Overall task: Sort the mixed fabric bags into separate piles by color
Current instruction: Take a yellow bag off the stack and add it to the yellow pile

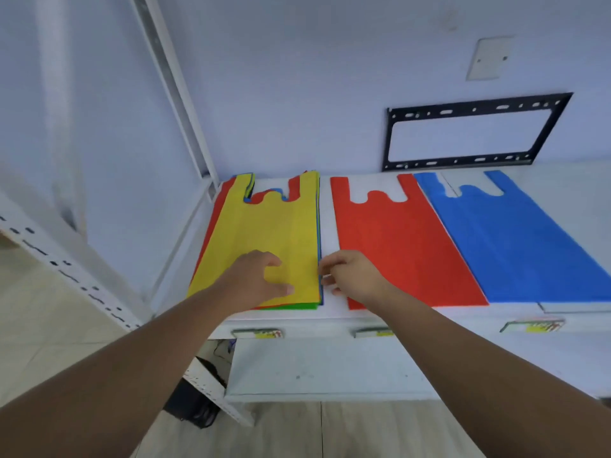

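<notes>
Left hand [261,280] flat, open on yellow bag [264,239]; right hand [350,272] seemingly pinching its edge.

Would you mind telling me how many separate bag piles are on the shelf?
3: mixed stack at left, red pile in the middle, blue pile at right. Bags beneath each top may be hidden.

Bright, even, bluish light; shadows faint; soft blur throughout; wide-angle bending at the edges.

Yellow bag [264,233] tops mixed stack — red bag [403,249], blue bag [515,246] apart.
</notes>
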Demonstrator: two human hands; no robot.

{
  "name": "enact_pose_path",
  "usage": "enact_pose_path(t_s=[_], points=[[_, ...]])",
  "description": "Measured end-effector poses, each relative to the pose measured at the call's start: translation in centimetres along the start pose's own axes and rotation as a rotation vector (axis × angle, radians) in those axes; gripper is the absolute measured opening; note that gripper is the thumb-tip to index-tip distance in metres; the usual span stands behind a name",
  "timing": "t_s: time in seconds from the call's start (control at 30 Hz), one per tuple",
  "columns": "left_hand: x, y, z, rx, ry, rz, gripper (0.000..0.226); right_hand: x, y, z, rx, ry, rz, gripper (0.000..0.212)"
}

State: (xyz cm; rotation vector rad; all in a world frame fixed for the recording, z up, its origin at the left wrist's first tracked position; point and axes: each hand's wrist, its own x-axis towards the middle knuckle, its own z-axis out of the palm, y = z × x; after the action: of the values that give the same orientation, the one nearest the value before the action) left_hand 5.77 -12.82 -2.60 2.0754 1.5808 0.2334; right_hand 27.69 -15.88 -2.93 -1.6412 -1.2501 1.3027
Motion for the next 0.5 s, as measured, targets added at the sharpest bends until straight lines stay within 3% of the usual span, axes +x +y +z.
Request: enact_pose_path(t_s=[0.17,0.5], points=[[-0.9,-1.9,0.8,0.140,-0.101,0.143,0.087,-1.6,-1.4,2.2,0.135,0.123,0.152,0.038],[-0.5,-3.1,1.1,0.177,0.011,0.308,0.043,-1.8,-1.9,3.4,0.261,0.242,0.213,0.022]])
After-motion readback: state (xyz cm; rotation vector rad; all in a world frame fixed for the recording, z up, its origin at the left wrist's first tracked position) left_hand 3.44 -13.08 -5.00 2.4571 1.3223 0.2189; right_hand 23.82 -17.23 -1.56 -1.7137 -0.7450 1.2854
